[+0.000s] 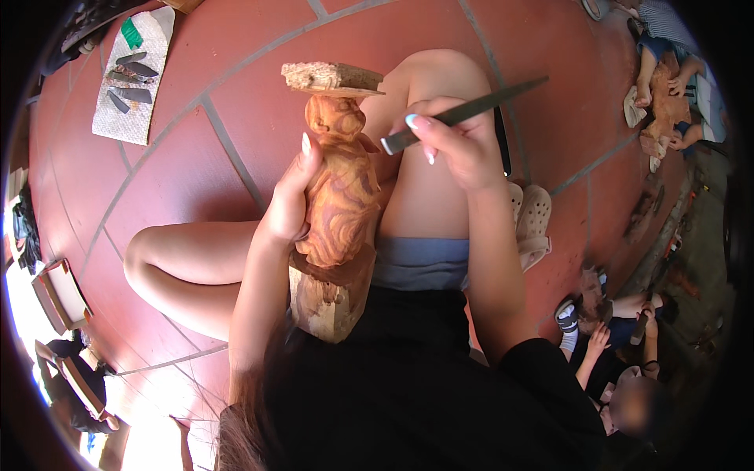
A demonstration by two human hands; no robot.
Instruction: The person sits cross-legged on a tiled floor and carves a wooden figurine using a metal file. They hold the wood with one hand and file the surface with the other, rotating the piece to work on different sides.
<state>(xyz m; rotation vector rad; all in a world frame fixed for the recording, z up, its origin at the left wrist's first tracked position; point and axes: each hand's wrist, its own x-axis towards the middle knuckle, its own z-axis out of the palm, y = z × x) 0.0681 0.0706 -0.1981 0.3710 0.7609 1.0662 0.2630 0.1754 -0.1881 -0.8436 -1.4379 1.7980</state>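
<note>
My left hand [292, 192] is closed round the side of a carved wooden figure [342, 196], its thumb pointing up along the wood. The figure has a rounded body with swirling orange-brown grain, a small round head and a rough flat slab [334, 77] on top. Its uncut square base [330, 302] rests against my lap. My right hand [455, 141] grips a dark flat metal blade [491, 100] like a file. One end tapers to the upper right; the blunt, shiny end lies a little right of the figure, apart from it.
Several short dark blades [135, 69] and a green piece lie on a pale mat [118, 118] at the far left. Light clogs [534, 220] stand right of my leg on the red tiled floor [212, 47]. Other people work at the right, one with a wooden carving [667, 110].
</note>
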